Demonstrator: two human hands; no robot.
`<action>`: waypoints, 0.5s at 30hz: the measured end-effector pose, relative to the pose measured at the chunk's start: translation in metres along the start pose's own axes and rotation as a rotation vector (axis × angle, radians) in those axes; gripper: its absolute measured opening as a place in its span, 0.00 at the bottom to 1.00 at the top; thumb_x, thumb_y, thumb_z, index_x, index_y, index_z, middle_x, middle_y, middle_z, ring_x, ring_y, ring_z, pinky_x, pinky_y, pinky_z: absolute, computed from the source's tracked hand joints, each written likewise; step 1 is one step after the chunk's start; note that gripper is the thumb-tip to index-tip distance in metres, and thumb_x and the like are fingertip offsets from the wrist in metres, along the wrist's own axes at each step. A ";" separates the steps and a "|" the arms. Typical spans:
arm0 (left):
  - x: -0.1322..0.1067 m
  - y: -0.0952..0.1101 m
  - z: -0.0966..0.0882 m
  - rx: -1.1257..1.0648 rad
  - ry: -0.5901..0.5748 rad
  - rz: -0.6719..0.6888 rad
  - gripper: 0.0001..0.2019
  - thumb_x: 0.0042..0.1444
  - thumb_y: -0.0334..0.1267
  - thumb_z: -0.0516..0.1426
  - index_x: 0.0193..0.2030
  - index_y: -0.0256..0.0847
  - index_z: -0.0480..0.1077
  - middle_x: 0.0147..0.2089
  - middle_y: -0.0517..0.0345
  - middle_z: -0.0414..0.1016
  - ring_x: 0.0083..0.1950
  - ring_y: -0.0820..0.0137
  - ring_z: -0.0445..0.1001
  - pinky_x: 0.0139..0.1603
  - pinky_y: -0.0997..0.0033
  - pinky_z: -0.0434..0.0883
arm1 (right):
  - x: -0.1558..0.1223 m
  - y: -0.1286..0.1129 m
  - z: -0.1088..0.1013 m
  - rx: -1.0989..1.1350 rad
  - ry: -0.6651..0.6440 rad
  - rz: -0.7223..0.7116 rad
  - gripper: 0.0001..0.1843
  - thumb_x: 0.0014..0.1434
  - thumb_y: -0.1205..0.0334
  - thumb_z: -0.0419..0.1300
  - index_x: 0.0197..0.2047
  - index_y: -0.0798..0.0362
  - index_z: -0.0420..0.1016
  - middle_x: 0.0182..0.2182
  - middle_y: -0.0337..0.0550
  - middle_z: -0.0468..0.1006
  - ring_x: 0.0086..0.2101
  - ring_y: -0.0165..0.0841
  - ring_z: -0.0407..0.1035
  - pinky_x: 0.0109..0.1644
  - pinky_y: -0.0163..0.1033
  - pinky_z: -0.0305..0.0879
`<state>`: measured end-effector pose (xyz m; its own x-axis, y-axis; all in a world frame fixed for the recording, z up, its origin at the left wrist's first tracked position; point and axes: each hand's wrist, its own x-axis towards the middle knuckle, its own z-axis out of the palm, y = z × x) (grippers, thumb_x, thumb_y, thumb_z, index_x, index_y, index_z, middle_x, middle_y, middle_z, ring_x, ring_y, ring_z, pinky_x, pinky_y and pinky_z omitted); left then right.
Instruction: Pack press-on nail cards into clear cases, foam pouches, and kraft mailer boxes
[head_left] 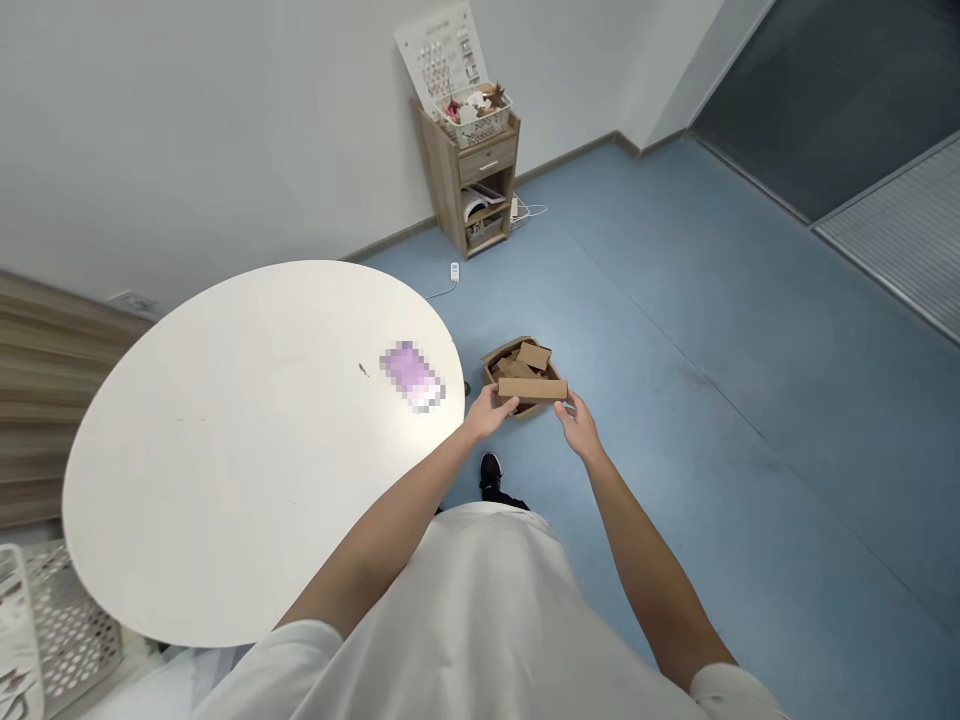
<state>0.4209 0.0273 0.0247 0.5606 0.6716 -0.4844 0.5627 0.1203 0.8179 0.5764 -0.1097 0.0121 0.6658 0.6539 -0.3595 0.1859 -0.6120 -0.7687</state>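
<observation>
A long, narrow cardboard box [533,389] is held level in front of me by its two ends. My left hand [491,412] grips its left end, with the thumb along the near side. At the right end, my right hand [578,422] closes its fingers and thumb on the box. Below and behind it, an open carton [491,358] stands on the floor, holding several smaller brown cardboard pieces [534,356]. The held box hides part of the carton's near side.
To the left stands a round white table [247,450] with a blurred purple object [412,376] on it. A small wooden cabinet [442,170] by the wall carries a white basket [480,125]. A cable with a white plug [454,272] lies on the blue floor [675,270].
</observation>
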 end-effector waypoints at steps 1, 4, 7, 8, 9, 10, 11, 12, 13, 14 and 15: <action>0.006 0.004 0.002 0.014 -0.007 0.024 0.36 0.46 0.57 0.54 0.58 0.37 0.53 0.59 0.45 0.60 0.57 0.61 0.62 0.52 0.68 0.61 | 0.002 0.002 -0.001 0.023 0.003 0.022 0.36 0.51 0.44 0.50 0.60 0.52 0.51 0.55 0.51 0.60 0.49 0.39 0.63 0.50 0.42 0.60; 0.007 0.005 0.002 0.109 -0.024 0.033 0.38 0.44 0.55 0.56 0.58 0.36 0.53 0.61 0.43 0.56 0.60 0.57 0.57 0.56 0.63 0.58 | -0.002 0.010 0.003 0.036 -0.056 0.086 0.36 0.51 0.47 0.52 0.60 0.54 0.51 0.55 0.53 0.61 0.48 0.39 0.64 0.50 0.42 0.60; -0.011 -0.009 -0.004 0.123 -0.067 0.016 0.34 0.44 0.52 0.57 0.56 0.36 0.57 0.59 0.43 0.59 0.59 0.58 0.59 0.56 0.62 0.58 | -0.018 0.021 0.016 -0.007 -0.156 0.121 0.34 0.50 0.51 0.54 0.59 0.53 0.53 0.52 0.52 0.65 0.43 0.36 0.68 0.48 0.42 0.61; -0.020 -0.016 -0.008 0.099 -0.070 0.007 0.32 0.45 0.51 0.58 0.55 0.36 0.59 0.58 0.43 0.61 0.58 0.59 0.61 0.55 0.63 0.60 | -0.024 0.023 0.022 -0.015 -0.187 0.119 0.33 0.50 0.52 0.55 0.58 0.53 0.55 0.51 0.52 0.66 0.42 0.36 0.69 0.47 0.43 0.62; -0.029 -0.023 -0.012 0.063 -0.091 -0.002 0.31 0.45 0.50 0.58 0.54 0.36 0.59 0.56 0.43 0.63 0.56 0.60 0.63 0.53 0.64 0.62 | -0.029 0.025 0.028 -0.015 -0.225 0.115 0.32 0.50 0.53 0.55 0.57 0.54 0.56 0.49 0.51 0.68 0.40 0.35 0.69 0.46 0.43 0.62; -0.039 -0.031 -0.017 0.024 -0.107 -0.018 0.30 0.46 0.49 0.58 0.54 0.37 0.60 0.55 0.44 0.65 0.53 0.62 0.66 0.51 0.65 0.64 | -0.035 0.025 0.034 -0.006 -0.259 0.106 0.30 0.50 0.54 0.55 0.56 0.54 0.58 0.48 0.51 0.69 0.39 0.34 0.70 0.45 0.42 0.63; -0.049 -0.038 -0.023 -0.007 -0.103 -0.039 0.29 0.46 0.49 0.57 0.53 0.37 0.61 0.53 0.44 0.66 0.50 0.63 0.69 0.48 0.66 0.66 | -0.039 0.023 0.040 0.006 -0.287 0.097 0.29 0.50 0.54 0.55 0.55 0.53 0.60 0.47 0.49 0.70 0.39 0.34 0.70 0.44 0.42 0.64; -0.060 -0.044 -0.031 -0.031 -0.086 -0.059 0.28 0.46 0.49 0.57 0.53 0.37 0.61 0.52 0.44 0.67 0.48 0.64 0.70 0.46 0.66 0.67 | -0.043 0.019 0.046 0.018 -0.311 0.082 0.27 0.50 0.55 0.55 0.54 0.52 0.61 0.45 0.48 0.71 0.38 0.33 0.70 0.43 0.41 0.65; -0.071 -0.051 -0.039 -0.049 -0.083 -0.071 0.28 0.47 0.49 0.57 0.52 0.37 0.61 0.51 0.45 0.67 0.46 0.66 0.71 0.45 0.67 0.68 | -0.047 0.014 0.052 0.028 -0.331 0.064 0.26 0.50 0.55 0.55 0.53 0.52 0.62 0.44 0.47 0.71 0.37 0.33 0.70 0.42 0.41 0.65; -0.081 -0.057 -0.048 -0.063 -0.072 -0.082 0.27 0.47 0.49 0.56 0.52 0.37 0.61 0.51 0.45 0.68 0.45 0.66 0.71 0.44 0.68 0.68 | -0.049 0.006 0.059 0.036 -0.349 0.041 0.25 0.50 0.56 0.55 0.52 0.51 0.63 0.43 0.47 0.72 0.36 0.33 0.70 0.42 0.41 0.65; -0.093 -0.064 -0.057 -0.079 -0.049 -0.088 0.27 0.48 0.49 0.56 0.52 0.37 0.61 0.50 0.46 0.68 0.44 0.67 0.71 0.43 0.68 0.68 | -0.052 -0.003 0.065 0.041 -0.363 0.015 0.24 0.49 0.56 0.55 0.51 0.51 0.64 0.43 0.46 0.72 0.36 0.32 0.70 0.42 0.41 0.65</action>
<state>0.2984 -0.0007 0.0353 0.5413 0.6194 -0.5686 0.5624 0.2360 0.7925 0.4945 -0.1130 -0.0017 0.3666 0.7651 -0.5294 0.1444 -0.6089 -0.7800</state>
